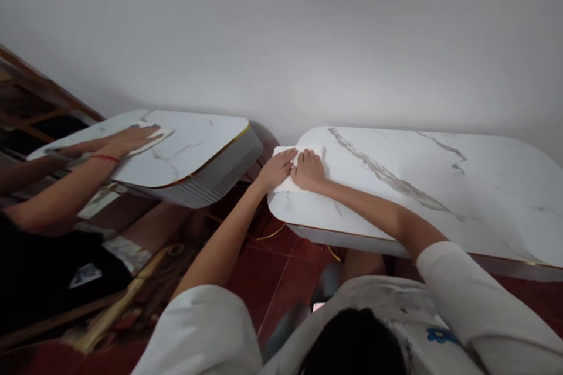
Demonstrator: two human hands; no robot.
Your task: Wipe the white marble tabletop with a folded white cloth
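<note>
Cloth (pixel 288 184), one, white, roughly square; spread flat at the left end of the near desk (pixel 422 167), close to its rounded corner, partly covered by both hands.

Left hand (pixel 278 167): bare, palm down on the cloth, fingers laid out and pointing inward toward the other hand; nothing gripped.

Right hand (pixel 309 169): bare, palm down on the cloth, just beside the left, fingers together and pointing toward the wall (pixel 281 35); nothing gripped.

Near desk: white top with grey-brown marble veining, rounded corners, thin gold edging; long side set near the wall.

Second desk (pixel 193 135): matching white veined top, gold edge, ribbed side; stands to the left, apart from the first, a narrow gap between.

Co-worker (pixel 65 217), at the second desk: dark clothing, red band (pixel 105 157) on one wrist; a hand (pixel 136 136) laid flat on a second white cloth (pixel 162 135).

Floor (pixel 275 269): red tiles, pale joints. Yellow cord (pixel 270 235), partly beneath the near desk.

Shirt (pixel 202 328) of the wearer: white, short-sleeved, blue motif (pixel 440 335) on the front.

Pink object (pixel 318 307), low down, too little visible to identify.
</note>
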